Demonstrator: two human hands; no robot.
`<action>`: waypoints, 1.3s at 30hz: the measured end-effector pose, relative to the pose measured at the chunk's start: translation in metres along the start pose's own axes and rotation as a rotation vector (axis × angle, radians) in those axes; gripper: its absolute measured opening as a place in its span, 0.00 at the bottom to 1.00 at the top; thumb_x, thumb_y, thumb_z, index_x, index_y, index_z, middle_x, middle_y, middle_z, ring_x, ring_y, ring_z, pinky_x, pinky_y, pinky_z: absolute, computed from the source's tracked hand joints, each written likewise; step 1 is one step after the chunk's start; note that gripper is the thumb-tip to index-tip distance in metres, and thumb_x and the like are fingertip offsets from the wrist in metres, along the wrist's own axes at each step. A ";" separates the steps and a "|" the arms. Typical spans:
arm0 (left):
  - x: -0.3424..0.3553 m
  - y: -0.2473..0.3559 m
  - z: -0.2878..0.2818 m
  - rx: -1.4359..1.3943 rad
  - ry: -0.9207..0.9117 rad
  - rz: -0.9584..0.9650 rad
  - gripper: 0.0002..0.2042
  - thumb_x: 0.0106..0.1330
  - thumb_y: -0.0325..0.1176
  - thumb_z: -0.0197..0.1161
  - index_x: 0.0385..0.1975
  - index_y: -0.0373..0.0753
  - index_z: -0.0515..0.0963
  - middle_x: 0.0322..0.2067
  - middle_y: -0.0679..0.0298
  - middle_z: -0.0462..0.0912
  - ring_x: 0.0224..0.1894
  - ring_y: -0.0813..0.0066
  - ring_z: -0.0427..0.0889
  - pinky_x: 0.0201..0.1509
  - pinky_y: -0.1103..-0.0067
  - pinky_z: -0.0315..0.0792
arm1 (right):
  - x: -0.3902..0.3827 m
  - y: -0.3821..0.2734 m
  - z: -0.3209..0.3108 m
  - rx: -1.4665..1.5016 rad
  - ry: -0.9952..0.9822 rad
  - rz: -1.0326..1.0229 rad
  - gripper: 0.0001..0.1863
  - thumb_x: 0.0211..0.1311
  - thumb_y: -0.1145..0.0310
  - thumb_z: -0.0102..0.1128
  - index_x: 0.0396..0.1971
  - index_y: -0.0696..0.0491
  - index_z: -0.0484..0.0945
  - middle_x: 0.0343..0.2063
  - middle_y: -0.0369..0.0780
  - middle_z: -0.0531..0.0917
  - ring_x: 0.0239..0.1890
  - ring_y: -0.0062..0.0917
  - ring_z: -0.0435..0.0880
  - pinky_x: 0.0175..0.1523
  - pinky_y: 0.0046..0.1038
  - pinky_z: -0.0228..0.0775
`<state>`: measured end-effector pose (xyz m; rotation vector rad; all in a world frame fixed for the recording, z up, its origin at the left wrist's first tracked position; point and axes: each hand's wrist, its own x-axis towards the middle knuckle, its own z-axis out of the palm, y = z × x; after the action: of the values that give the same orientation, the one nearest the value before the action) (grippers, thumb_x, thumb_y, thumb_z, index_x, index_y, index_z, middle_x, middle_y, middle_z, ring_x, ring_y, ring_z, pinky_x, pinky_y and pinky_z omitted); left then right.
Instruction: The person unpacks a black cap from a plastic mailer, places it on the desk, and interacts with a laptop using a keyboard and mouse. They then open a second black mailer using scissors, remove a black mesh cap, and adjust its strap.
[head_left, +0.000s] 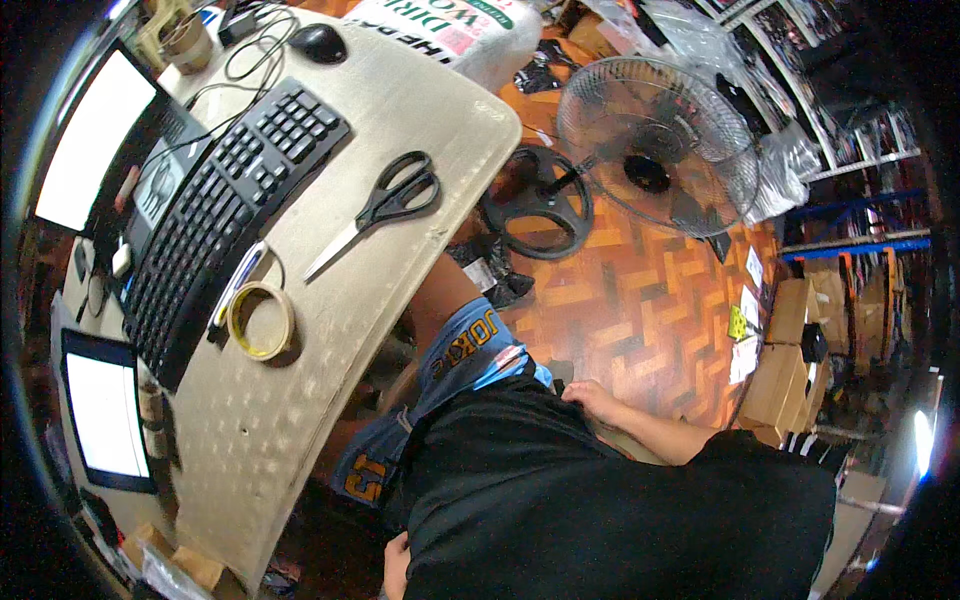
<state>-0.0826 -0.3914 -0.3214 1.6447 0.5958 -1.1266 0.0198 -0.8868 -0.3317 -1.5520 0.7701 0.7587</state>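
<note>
My right hand (597,402) is beside my blue-grey shorts (455,350), its fingers curled at a small dark edge; what they hold, if anything, is hidden. My left hand (397,568) shows only in part at the lower edge, next to my black shirt (600,500), and its fingers are hidden. Both hands are away from the desk (340,310). On the desk, black-handled scissors (385,205) lie with their blades together. Nearer the keyboard (235,190) are a roll of tape (262,320) and a pen (238,285).
A black mouse (318,43) and cables are at the desk's far end. Two lit screens (100,140) line its left side. A standing fan (655,150) with a round base is on the wooden floor (640,310). Cardboard boxes (785,390) and shelves stand at the right.
</note>
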 end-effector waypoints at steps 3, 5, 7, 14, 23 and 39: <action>0.014 -0.014 -0.014 -0.097 -0.012 -0.111 0.20 0.58 0.34 0.67 0.48 0.30 0.79 0.40 0.56 0.86 0.40 0.69 0.83 0.47 0.75 0.74 | 0.008 0.029 -0.005 -0.348 -0.089 -0.033 0.15 0.66 0.58 0.56 0.35 0.55 0.81 0.30 0.39 0.84 0.35 0.25 0.82 0.42 0.26 0.73; 0.010 0.012 -0.006 0.116 0.089 -0.204 0.22 0.56 0.36 0.68 0.49 0.32 0.80 0.41 0.56 0.86 0.41 0.65 0.84 0.48 0.73 0.74 | 0.013 0.022 0.004 -0.722 -0.125 0.098 0.14 0.66 0.58 0.56 0.39 0.54 0.81 0.31 0.41 0.84 0.37 0.26 0.82 0.42 0.26 0.73; 0.014 0.010 -0.006 0.213 0.131 -0.235 0.22 0.55 0.38 0.69 0.48 0.33 0.81 0.41 0.55 0.86 0.42 0.64 0.84 0.48 0.72 0.74 | 0.012 0.017 0.004 -0.627 -0.133 -0.049 0.13 0.65 0.62 0.58 0.45 0.52 0.80 0.37 0.43 0.84 0.40 0.28 0.82 0.45 0.28 0.73; 0.009 0.048 -0.009 0.218 0.043 -0.282 0.22 0.52 0.40 0.69 0.44 0.33 0.82 0.38 0.54 0.87 0.43 0.62 0.84 0.48 0.72 0.73 | 0.034 0.034 -0.009 -0.436 -0.337 -0.046 0.13 0.63 0.70 0.58 0.46 0.55 0.80 0.40 0.39 0.84 0.42 0.25 0.81 0.48 0.29 0.74; 0.002 0.065 -0.004 0.340 0.057 -0.224 0.20 0.53 0.41 0.68 0.43 0.35 0.83 0.33 0.51 0.86 0.38 0.64 0.85 0.45 0.73 0.74 | 0.066 0.054 -0.019 -0.187 -0.569 0.047 0.13 0.59 0.76 0.62 0.44 0.55 0.76 0.36 0.33 0.80 0.40 0.17 0.77 0.45 0.22 0.71; -0.004 0.041 0.003 0.511 0.165 -0.068 0.13 0.59 0.34 0.62 0.42 0.39 0.83 0.30 0.52 0.86 0.35 0.55 0.85 0.42 0.68 0.76 | 0.088 0.060 -0.029 -0.217 -0.613 -0.066 0.16 0.61 0.79 0.60 0.50 0.56 0.77 0.42 0.35 0.83 0.44 0.19 0.78 0.51 0.25 0.71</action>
<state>-0.0526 -0.4088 -0.2991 2.1844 0.4941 -1.2709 0.0222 -0.9268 -0.4344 -1.4072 0.1869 1.2189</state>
